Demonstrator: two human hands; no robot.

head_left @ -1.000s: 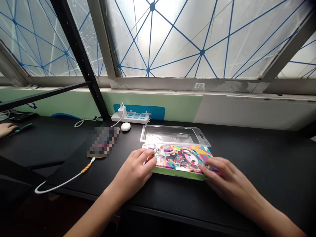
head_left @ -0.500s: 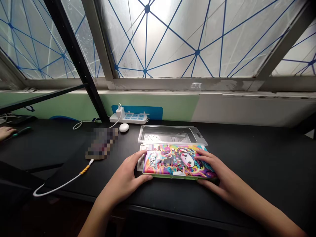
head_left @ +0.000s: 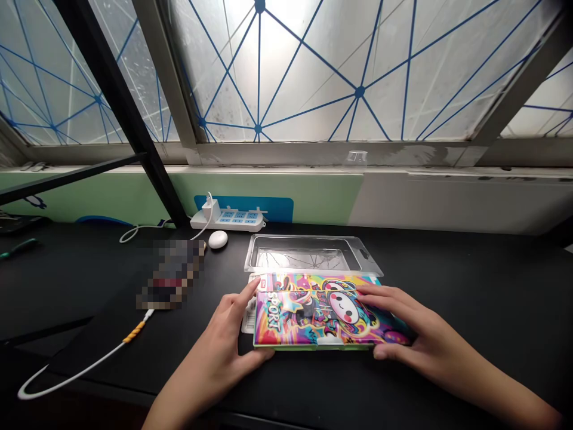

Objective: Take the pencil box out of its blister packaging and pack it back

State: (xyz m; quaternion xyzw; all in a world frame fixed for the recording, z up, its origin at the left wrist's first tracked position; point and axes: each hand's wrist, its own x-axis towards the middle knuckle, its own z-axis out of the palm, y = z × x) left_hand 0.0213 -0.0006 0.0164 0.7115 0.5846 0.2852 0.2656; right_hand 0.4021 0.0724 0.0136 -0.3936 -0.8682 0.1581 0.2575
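Note:
A colourful pencil case (head_left: 308,319) with a cartoon face and the letters "SPORT" lies on the black desk. My left hand (head_left: 228,337) holds its left end, thumb at the near edge and forefinger at the far corner. Around the right end is my right hand (head_left: 403,322), its fingers over the top and its thumb at the near edge. Directly behind the case lies a clear plastic package (head_left: 367,263). A pale card edge (head_left: 249,316) shows beside the case's left end, partly hidden.
Left of my hands lies a blurred-out device (head_left: 172,275) with a white cable (head_left: 85,371). A white power strip (head_left: 233,222) and a round white object (head_left: 218,240) stand near the wall. A black frame post (head_left: 120,113) rises at the left. A green pen-like object (head_left: 20,248) lies far left.
The view has shifted, so the pencil case and hands appear slightly lower and larger. My right thumb sits farther right along the near edge. Another person's hand at far left has left view.

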